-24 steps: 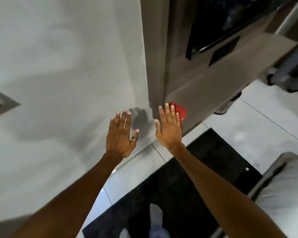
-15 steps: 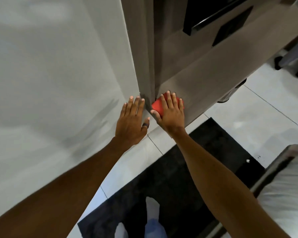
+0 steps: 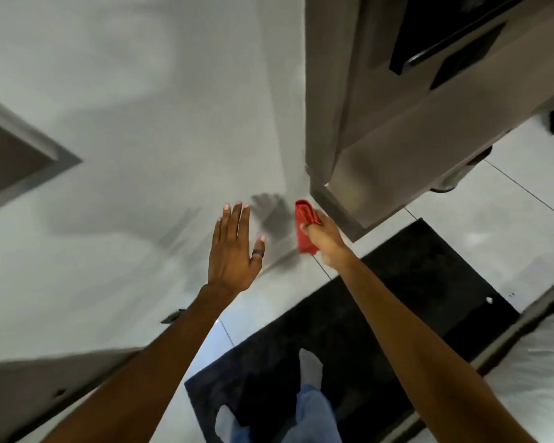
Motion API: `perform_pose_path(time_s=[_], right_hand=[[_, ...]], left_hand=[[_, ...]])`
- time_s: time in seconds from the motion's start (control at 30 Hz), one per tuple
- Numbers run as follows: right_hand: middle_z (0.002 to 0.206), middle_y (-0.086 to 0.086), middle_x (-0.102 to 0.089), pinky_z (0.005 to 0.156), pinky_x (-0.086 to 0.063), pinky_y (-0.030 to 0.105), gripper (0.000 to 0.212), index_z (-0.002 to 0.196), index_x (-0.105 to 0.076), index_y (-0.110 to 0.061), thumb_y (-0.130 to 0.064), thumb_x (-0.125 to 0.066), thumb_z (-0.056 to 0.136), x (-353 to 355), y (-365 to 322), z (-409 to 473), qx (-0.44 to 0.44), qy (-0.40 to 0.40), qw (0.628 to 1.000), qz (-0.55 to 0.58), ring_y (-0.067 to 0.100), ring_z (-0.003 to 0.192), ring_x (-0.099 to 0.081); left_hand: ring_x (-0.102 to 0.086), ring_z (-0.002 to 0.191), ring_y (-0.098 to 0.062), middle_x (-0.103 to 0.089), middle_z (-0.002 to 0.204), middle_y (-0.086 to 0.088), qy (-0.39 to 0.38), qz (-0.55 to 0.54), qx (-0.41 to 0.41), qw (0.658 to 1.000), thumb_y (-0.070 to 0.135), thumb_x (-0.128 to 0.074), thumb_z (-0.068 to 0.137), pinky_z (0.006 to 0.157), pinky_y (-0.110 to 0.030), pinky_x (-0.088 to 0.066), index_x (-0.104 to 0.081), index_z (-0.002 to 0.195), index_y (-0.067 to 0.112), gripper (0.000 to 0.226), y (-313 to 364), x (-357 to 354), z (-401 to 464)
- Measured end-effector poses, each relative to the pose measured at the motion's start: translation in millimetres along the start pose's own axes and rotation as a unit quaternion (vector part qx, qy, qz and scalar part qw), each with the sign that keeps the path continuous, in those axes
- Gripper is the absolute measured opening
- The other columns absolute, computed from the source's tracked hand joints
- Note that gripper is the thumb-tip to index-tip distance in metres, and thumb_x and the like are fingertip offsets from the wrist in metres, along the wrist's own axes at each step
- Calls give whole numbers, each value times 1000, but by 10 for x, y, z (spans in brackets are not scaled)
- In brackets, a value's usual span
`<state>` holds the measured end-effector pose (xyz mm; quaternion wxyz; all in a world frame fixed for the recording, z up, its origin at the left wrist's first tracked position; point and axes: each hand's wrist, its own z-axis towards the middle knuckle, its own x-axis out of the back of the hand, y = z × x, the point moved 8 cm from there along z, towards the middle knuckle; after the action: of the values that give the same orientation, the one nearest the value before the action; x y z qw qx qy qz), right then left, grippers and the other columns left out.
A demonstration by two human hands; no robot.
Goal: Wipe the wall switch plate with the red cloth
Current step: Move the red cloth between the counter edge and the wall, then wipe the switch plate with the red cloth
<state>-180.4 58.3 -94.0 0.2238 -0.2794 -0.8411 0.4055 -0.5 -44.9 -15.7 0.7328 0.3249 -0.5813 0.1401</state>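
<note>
My right hand [image 3: 325, 238] is now closed around the red cloth [image 3: 305, 226], with the fingers curled and the cloth bunched and hanging down from my grip. Half a second ago this hand lay flat, pressing the cloth against the lower corner of the brown cabinet [image 3: 394, 129]; now it has come away from the cabinet and is in the air in front of the white wall [image 3: 141, 107], just beside the cabinet's bottom corner. My left hand [image 3: 234, 251] is open, the fingers straight and close together, the thumb out to the side with a dark ring [image 3: 257, 252] on it. Earlier it was nearer to the cabinet edge; now it is a little lower and to the left, and its shadow falls on the wall between my two hands. I cannot tell if the palm touches the wall, because the picture is blurred. The switch plate I cannot make out with certainty in this view. Below, my feet stand on a black mat [image 3: 397, 308] on the pale tiled floor [image 3: 493, 219].
</note>
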Motion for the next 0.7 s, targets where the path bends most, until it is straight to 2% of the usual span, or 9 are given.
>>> perform_pose_path(time_s=[0.1, 0.2, 0.27, 0.33, 0.4, 0.47, 0.53, 0.6, 0.7], right_hand=[[118, 19, -74, 66, -62, 49, 32, 133, -62, -6, -1, -60, 101, -757, -219, -536, -72, -119, 965, 221, 41, 107, -72], [102, 10, -80, 61, -63, 47, 24, 121, -65, -13, -4, -61, 100, -1446, -719, -1078, -24, -208, 936, 283, 31, 88, -78], [111, 13, -78, 59, -63, 45, 34, 129, -64, -11, -3, -65, 97, -1855, -1118, -1424, 25, -227, 924, 307, 33, 93, -78], [122, 12, -75, 67, -64, 45, 41, 134, -63, -15, -2, -67, 96, -2204, -1553, -1815, 122, -201, 926, 294, 34, 104, -75], [129, -1, -72, 95, -61, 43, 43, 134, -63, -27, -4, -67, 98, -2383, -2058, -2257, 295, -144, 914, 239, 22, 120, -69], [141, -15, -64, 113, -49, 24, 50, 141, -57, -34, -8, -63, 99, -2716, -2559, -2906, 500, -105, 848, 144, 7, 133, -59], [157, -12, -51, 119, -38, 17, 63, 150, -51, -29, 0, -52, 93, -3078, -2848, -3424, 637, -56, 765, 80, 8, 147, -46], [165, 2, -43, 127, -34, 32, 68, 153, -49, -18, 0, -45, 87, -3483, -2967, -3779, 718, -1, 695, 28, 22, 156, -36], [162, 13, -44, 126, -32, 60, 61, 150, -54, -11, -8, -56, 89, -4109, -2854, -3910, 788, 108, 589, -141, 41, 155, -32]], left_hand=[[-5, 158, -32, -18, 169, -15, 65, 5, -12, 998, 42, -37, 104, 128, -52, -18, -21, 160, 6, 69, -329, 600, -148], [-5, 158, -33, -16, 169, -15, 167, 37, -42, 984, 35, -45, 103, 127, -53, -18, -20, 160, 6, 69, -685, 1407, -376], [-7, 158, -35, -15, 169, -16, 252, 56, -58, 964, 31, -51, 102, 128, -52, -16, -19, 161, 8, 71, -932, 2047, -571], [-9, 157, -37, -14, 169, -15, 339, 82, -60, 935, 31, -51, 102, 128, -51, -15, -17, 161, 11, 71, -1180, 2686, -835], [-10, 157, -36, -16, 168, -14, 410, 102, -55, 905, 33, -49, 102, 128, -51, -13, -15, 162, 14, 72, -1393, 3237, -1045], [-9, 158, -35, -18, 167, -15, 471, 124, -32, 873, 33, -49, 102, 128, -51, -12, -17, 161, 15, 70, -1692, 3781, -1359], [-6, 158, -34, -17, 166, -17, 517, 135, -18, 845, 31, -50, 102, 128, -51, -11, -19, 159, 15, 67, -1991, 4201, -1664], [-5, 158, -34, -17, 164, -20, 550, 143, -6, 823, 29, -51, 101, 128, -53, -11, -21, 157, 14, 66, -2294, 4494, -1948], [-6, 158, -36, -16, 164, -20, 570, 156, 10, 806, 28, -51, 101, 126, -58, -14, -23, 156, 14, 64, -2664, 4707, -2244]])
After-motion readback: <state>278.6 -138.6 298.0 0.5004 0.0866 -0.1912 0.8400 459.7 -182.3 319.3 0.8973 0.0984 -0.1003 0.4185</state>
